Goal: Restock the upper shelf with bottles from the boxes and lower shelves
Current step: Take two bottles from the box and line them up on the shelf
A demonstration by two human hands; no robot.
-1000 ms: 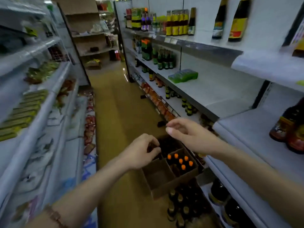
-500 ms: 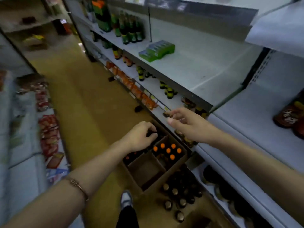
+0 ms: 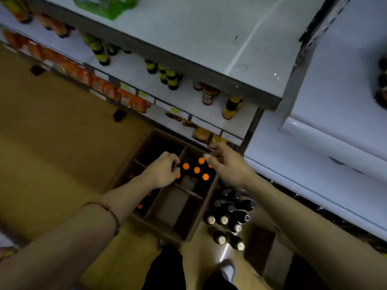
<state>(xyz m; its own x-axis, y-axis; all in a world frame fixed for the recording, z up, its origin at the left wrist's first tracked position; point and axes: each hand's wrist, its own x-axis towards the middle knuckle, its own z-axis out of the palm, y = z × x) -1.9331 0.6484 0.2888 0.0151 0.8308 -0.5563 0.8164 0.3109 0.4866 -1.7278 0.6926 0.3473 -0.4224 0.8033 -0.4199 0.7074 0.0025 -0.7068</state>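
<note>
Head view looks almost straight down the aisle shelving onto a cardboard box (image 3: 167, 206) standing open on the yellowish floor (image 3: 52, 143), pushed close against the foot of the shelves. Card dividers split it into compartments, and the far right one holds dark bottles with orange caps (image 3: 196, 170), standing upright. The left hand (image 3: 162, 172) is down at that compartment's near edge, fingers curled in a closed grip at the bottle tops (whether it actually has one pinched I cannot tell from where I stand). The right hand (image 3: 227, 162) hovers just beside it over the same compartment, fingers loosely bent and holding nothing, its fingertips close to the lip of the lowest shelf. A thin bracelet (image 3: 111, 212) sits on the left forearm.

Just right of the box, a cluster of dark bottles with pale caps (image 3: 228, 218) stands on the floor. Above, the lower shelf (image 3: 134, 74) carries a few yellow-labelled bottles (image 3: 169, 77) and a red-labelled jar (image 3: 208, 96), with orange packets (image 3: 125, 97) lined along its front edge. The wide shelf (image 3: 209, 34) over that is mostly bare white, with a green pack (image 3: 104, 7) at its back. A shoe (image 3: 227, 270) shows at the bottom.
</note>
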